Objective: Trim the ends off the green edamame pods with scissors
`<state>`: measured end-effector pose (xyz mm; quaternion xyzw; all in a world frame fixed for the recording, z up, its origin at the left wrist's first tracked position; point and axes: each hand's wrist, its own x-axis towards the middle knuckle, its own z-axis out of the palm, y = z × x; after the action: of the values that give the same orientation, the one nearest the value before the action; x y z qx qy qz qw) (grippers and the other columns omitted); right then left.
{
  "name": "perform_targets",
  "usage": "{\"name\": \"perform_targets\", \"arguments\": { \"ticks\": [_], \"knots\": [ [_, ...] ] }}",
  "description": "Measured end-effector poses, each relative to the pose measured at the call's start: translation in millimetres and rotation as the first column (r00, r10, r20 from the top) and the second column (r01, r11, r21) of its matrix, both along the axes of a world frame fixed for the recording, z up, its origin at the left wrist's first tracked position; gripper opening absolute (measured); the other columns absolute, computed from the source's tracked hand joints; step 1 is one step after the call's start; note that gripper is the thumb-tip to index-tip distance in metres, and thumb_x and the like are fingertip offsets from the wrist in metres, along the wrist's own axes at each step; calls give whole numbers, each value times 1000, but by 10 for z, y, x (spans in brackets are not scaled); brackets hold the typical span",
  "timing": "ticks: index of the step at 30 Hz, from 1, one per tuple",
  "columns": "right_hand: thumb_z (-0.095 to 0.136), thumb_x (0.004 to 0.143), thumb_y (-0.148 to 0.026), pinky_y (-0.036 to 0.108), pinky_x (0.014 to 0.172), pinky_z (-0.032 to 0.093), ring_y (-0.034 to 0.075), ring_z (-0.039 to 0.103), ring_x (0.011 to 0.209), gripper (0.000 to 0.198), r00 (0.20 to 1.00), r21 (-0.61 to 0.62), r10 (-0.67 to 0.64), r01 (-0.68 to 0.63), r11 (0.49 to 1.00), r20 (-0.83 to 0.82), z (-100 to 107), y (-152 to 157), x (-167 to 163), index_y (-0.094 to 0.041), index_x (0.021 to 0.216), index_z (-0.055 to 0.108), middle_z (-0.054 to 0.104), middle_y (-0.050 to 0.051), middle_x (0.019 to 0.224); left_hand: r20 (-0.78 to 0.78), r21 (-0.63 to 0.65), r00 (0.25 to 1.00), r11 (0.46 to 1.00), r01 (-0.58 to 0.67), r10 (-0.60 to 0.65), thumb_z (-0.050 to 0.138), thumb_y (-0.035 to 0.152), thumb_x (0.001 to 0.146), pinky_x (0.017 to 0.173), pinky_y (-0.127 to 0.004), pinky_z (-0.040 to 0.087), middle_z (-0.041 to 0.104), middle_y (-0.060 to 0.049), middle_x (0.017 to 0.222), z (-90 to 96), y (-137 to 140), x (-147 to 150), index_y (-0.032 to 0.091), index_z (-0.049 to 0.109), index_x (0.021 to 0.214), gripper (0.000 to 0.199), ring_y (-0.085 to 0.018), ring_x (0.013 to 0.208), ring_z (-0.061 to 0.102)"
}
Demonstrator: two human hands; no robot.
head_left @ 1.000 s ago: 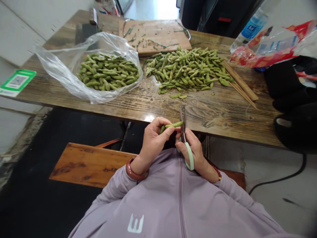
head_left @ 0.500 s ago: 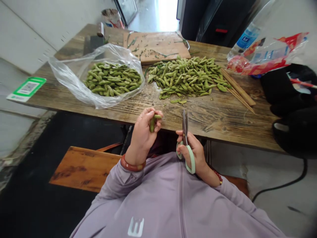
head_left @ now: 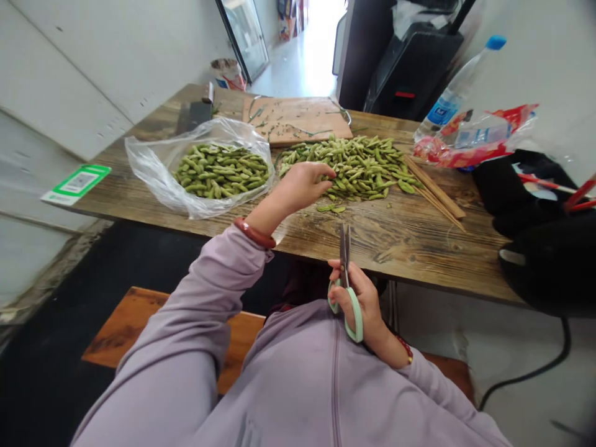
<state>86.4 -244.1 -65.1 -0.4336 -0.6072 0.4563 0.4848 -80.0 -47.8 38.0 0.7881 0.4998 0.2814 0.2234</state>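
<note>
My left hand [head_left: 307,184] reaches over the near left side of a loose heap of green soybean pods [head_left: 367,164]. Its fingers are curved and apart from the thumb, and no pod shows between them. Low in front of my body, by the table edge, my right hand [head_left: 363,304] grips scissors [head_left: 354,315] with pale green handles. Their dark blades point up and away from me, slightly parted. To the left of the heap, a clear plastic bag [head_left: 156,180] lies open with many pods [head_left: 221,171] inside.
Behind the pods lies a wooden cutting board [head_left: 298,118] with green scraps. A cleaver [head_left: 195,115] is left of it. Chopsticks [head_left: 440,195], a water bottle [head_left: 447,105], a red plastic package [head_left: 484,136] and a black object [head_left: 549,261] occupy the right. A QR card [head_left: 77,183] sits far left.
My left hand has moved forward from the table edge to the heap, and the pod it held is no longer visible. My right hand keeps the scissors in nearly the same place. The view has tilted up.
</note>
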Motion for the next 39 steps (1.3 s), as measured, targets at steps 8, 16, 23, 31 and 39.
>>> {"name": "perform_targets", "arguments": {
  "ticks": [8, 16, 23, 31, 39],
  "knots": [
    [62, 93, -40, 28, 57, 51, 15, 59, 70, 38, 999, -5, -48, 48, 999, 22, 99, -31, 24, -25, 128, 59, 58, 3, 95, -512, 51, 858, 998, -23, 47, 66, 41, 87, 94, -38, 50, 71, -18, 123, 0, 541, 541, 13, 69, 125, 47, -30, 112, 65],
    [63, 93, -39, 27, 57, 51, 14, 58, 70, 38, 997, 28, -70, 70, 997, -14, 82, -21, 80, -26, 128, 59, 57, 2, 95, -576, 47, 816, 999, -21, 44, 63, 33, 88, 91, -36, 52, 74, -12, 118, -196, 368, 246, 23, 73, 123, 38, -30, 111, 68],
    [63, 94, -37, 28, 58, 52, 14, 59, 71, 38, 999, 19, -36, 37, 999, -12, 30, -19, 44, -27, 130, 58, 57, 2, 96, -553, 71, 827, 995, -74, 102, 63, 33, 90, 87, -35, 51, 76, -12, 116, -227, -113, -204, 24, 63, 138, 49, -29, 106, 70],
    [63, 94, -38, 27, 56, 51, 14, 60, 71, 37, 998, 7, -64, 64, 998, 0, 17, -36, 25, -26, 129, 59, 57, 2, 95, -349, 132, 933, 990, -45, 89, 58, 29, 93, 87, -33, 50, 77, -11, 102, -138, -227, -175, 18, 77, 111, 29, -23, 96, 70],
    [64, 93, -43, 27, 56, 52, 15, 60, 73, 38, 996, -14, -83, 83, 996, 20, 93, -67, 22, -25, 126, 60, 57, 3, 95, -605, 9, 796, 1000, -9, 13, 57, 28, 91, 82, -35, 51, 74, -16, 106, -260, -332, 242, 15, 74, 103, 25, -29, 100, 71]
  ]
}}
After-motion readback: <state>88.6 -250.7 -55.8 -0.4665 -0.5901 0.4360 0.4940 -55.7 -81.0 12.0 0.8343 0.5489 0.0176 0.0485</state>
